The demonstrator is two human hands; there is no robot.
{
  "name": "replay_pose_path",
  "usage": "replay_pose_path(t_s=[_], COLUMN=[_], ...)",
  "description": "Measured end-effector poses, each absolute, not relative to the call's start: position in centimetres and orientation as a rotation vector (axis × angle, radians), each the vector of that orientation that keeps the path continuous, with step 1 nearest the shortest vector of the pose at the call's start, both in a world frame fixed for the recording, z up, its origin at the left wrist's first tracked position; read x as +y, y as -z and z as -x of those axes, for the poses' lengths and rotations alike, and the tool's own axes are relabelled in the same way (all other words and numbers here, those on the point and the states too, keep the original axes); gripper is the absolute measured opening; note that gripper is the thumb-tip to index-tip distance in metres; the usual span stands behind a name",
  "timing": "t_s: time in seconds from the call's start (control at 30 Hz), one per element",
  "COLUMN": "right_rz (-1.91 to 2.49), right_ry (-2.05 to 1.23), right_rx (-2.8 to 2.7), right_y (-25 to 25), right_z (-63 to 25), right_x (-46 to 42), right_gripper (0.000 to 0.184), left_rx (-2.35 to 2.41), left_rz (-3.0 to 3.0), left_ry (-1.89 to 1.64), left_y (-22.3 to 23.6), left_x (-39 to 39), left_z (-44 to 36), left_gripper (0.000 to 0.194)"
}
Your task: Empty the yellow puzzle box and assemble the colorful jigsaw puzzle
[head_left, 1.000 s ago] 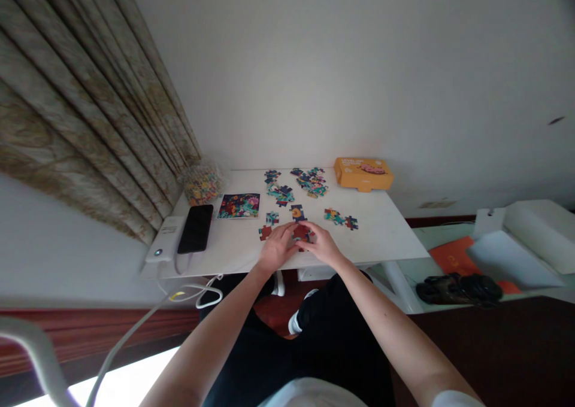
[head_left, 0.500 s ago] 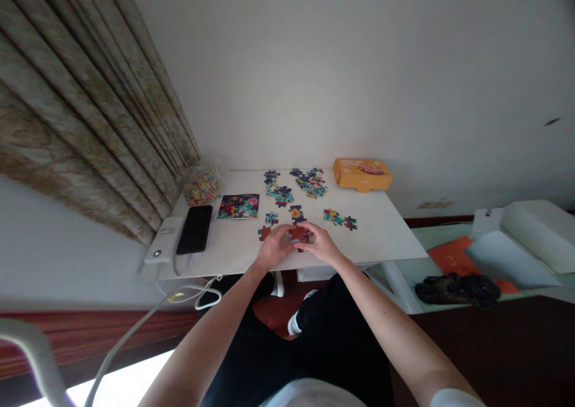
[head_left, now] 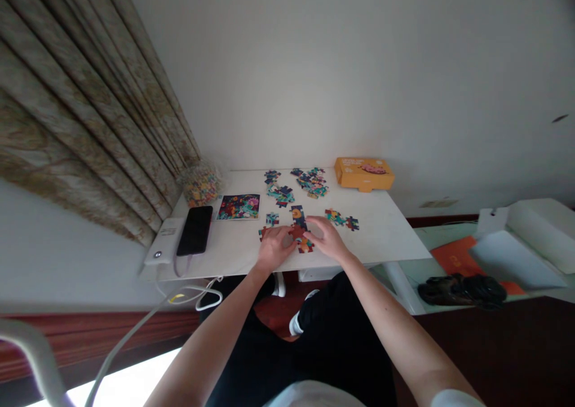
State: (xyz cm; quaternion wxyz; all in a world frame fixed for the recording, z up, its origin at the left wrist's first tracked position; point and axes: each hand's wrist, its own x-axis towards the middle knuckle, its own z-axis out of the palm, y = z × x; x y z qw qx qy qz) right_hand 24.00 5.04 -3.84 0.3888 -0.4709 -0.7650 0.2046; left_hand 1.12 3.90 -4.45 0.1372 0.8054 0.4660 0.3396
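The left hand presses on light, stiff cardboard jigsaw pieces, best lifted by their edges; the right hand lies spread just beside them, pinching nothing visible.

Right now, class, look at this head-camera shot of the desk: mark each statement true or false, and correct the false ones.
1. The left hand and the right hand are both at the jigsaw pieces near the front edge of the white table. True.
2. The right hand is lifting the orange box. False: the box lies at the table's far edge, away from both hands.
3. The black smartphone lies to the left of the printed picture card. True.
4. The clear plastic bag sits at the table's right end. False: it sits at the far left corner, beside the curtain.
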Motion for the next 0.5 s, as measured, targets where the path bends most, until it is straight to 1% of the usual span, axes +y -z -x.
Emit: replay_pose_path(t_s=[0.07,0.2,0.3,0.5], right_rz=[1.229,1.286,1.339,1.369], right_ry=[-0.467,-0.394,-0.361,-0.359], right_rx=[-1.942,-2.093,-2.172,-2.163], right_y=[4.4,5.5,5.8,5.6], right_z=[-24.5,-24.8,-24.6,-24.5], right_x=[5.4,5.4,5.3,5.3], right_gripper=[0.031,0.032,0.028,0.026], left_rx=[1.442,1.411,1.375,1.303], left_rz=[-2.354,-2.386,-2.371,-2.424], left_ry=[-0.97,-0.962,-0.959,-0.843], left_y=[4.4,4.3,4.5,4.6], left_x=[3.8,3.8,3.9,3.0], left_z=[-1.2,-1.0,-0.1,2.1], left_gripper=[0.029,0.032,0.036,0.029])
